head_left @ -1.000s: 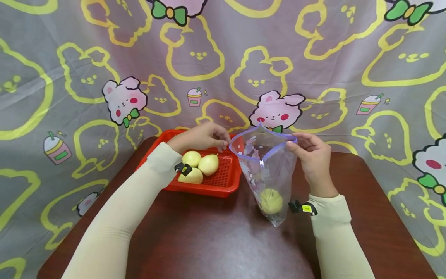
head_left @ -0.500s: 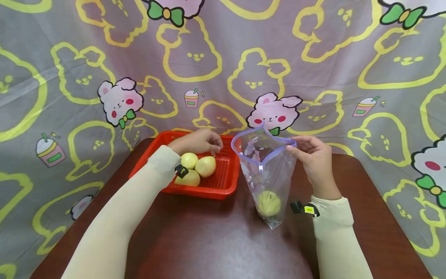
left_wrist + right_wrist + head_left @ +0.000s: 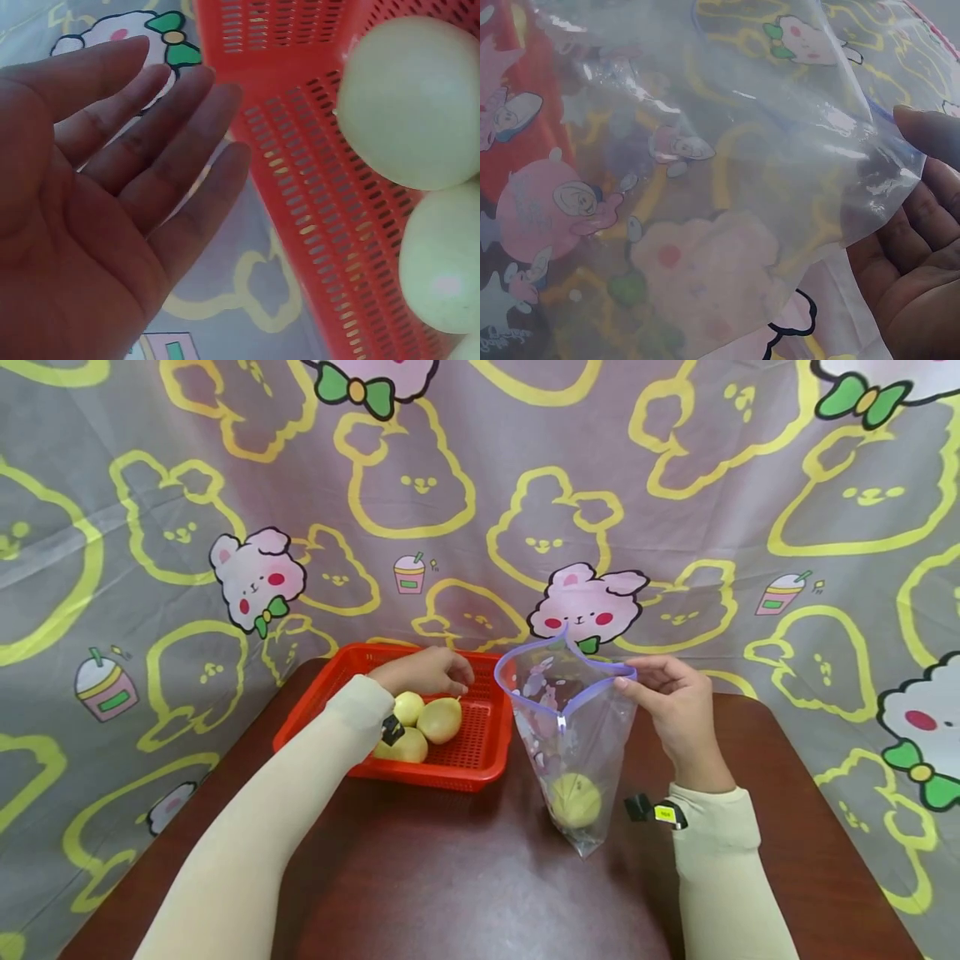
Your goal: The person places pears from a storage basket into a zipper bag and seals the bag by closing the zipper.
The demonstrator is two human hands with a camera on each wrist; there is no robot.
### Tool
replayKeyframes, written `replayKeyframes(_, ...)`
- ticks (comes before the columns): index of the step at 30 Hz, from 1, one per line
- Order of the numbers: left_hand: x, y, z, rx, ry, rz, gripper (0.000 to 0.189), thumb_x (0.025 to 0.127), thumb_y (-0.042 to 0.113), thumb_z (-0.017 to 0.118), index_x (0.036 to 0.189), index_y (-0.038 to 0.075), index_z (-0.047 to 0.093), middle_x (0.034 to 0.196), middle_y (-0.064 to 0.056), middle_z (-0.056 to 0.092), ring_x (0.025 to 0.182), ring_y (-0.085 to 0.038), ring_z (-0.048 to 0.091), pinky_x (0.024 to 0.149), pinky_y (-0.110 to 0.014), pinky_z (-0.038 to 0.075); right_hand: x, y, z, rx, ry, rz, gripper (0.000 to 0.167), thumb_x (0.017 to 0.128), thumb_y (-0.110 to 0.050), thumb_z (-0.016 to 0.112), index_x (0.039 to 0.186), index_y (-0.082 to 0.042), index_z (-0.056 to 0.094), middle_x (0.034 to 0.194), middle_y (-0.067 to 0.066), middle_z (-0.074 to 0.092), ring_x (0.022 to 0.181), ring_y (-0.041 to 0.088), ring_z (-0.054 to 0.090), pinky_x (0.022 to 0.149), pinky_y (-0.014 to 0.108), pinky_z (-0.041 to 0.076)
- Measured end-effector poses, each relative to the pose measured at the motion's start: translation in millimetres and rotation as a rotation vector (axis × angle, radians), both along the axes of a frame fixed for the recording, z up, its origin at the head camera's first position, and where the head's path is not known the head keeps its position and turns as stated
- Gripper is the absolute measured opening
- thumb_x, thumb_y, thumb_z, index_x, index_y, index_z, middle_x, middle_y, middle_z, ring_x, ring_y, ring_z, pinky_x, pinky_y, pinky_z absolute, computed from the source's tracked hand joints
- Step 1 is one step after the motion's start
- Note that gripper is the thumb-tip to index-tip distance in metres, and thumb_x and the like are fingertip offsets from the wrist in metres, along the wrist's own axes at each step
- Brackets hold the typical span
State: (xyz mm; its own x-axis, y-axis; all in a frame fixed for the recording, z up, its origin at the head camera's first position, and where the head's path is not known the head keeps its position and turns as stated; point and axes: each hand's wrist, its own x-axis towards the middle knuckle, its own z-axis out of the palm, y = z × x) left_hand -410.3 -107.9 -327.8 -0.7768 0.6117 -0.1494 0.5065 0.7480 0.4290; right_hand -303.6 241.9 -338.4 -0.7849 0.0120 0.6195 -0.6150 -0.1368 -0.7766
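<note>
My right hand (image 3: 675, 706) pinches the right side of the purple rim of a clear zip bag (image 3: 588, 739), whose mouth gapes. One pale yellow pear (image 3: 576, 800) lies in the bottom of the bag. The right wrist view shows the bag's printed plastic (image 3: 697, 157) stretching from the thumb and fingers. My left hand (image 3: 426, 672) hovers over the red basket (image 3: 480, 777) with nothing in it, fingers loosely bent and spread in the left wrist view (image 3: 127, 180). Just below it in the basket sit several pears (image 3: 440, 720), partly hidden by the sleeve and wrist camera.
The basket stands left of the bag on a dark brown table (image 3: 420, 877). Behind the table hangs a grey curtain (image 3: 480, 485) with cartoon rabbits, close to the table's back edge.
My left hand has moved left, away from the bag's rim, and back over the basket. The right hand keeps its hold on the bag, which stays nearly in place.
</note>
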Motion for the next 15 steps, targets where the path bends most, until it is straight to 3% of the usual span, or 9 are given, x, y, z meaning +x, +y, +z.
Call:
replayKeyframes(10, -10.7, -1.6, -18.1, -0.141, -0.053, 0.072, 0.051, 0.088, 0.02, 0.072, 0.135, 0.008, 0.056, 0.132, -0.01, 0.058, 0.121, -0.026, 0.052, 0.101, -0.042, 0.041, -0.3, 4.0, -0.1, 0.028, -0.038, -0.018, 0.025, 0.078, 0.014, 0.073, 0.102, 0.014, 0.065, 0.088, 0.007, 0.071, 0.078, 0.015, 0.067, 0.07, 0.024, 0.055)
replayKeyframes(15, -16.8, -1.1, -25.5, -0.162, -0.103, 0.1, 0.063, 0.087, 0.023, 0.073, 0.142, 0.007, 0.047, 0.141, -0.014, 0.05, 0.125, -0.027, 0.049, 0.103, -0.044, 0.039, -2.1, 4.4, -0.1, 0.046, -0.077, -0.057, 0.031, 0.077, 0.013, 0.074, 0.106, 0.016, 0.063, 0.085, 0.005, 0.072, 0.076, 0.013, 0.067, 0.069, 0.022, 0.054)
